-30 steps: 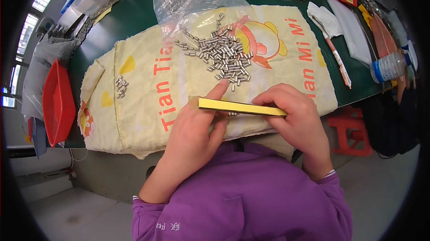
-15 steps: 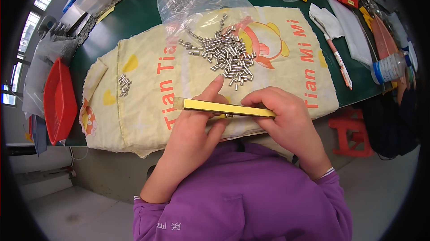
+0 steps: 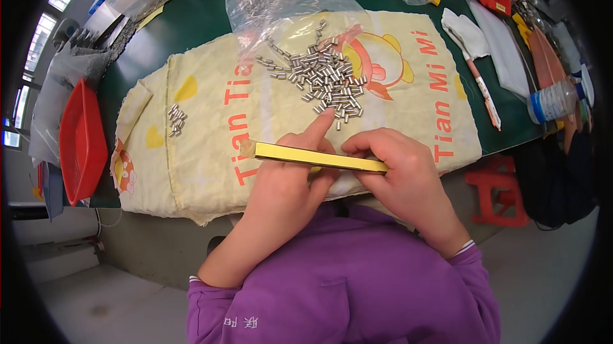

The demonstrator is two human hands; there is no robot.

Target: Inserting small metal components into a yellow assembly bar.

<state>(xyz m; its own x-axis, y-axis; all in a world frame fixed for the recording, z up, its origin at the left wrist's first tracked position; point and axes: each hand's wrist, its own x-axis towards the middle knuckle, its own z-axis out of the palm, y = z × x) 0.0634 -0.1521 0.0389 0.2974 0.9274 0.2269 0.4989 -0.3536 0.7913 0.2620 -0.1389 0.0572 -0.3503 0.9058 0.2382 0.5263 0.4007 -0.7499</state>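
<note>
The left hand's (image 3: 281,187) pointing finger has slid right, and its tip is now by the near edge of the pile (image 3: 329,79), so the metal bits there are in reach. The right hand (image 3: 408,164) is clamped on one yellow stick (image 3: 319,156) over the cloth (image 3: 211,91); I cannot tell if the left grips anything. One pen (image 3: 482,91), one red tray (image 3: 83,143), too many bits to count
</note>
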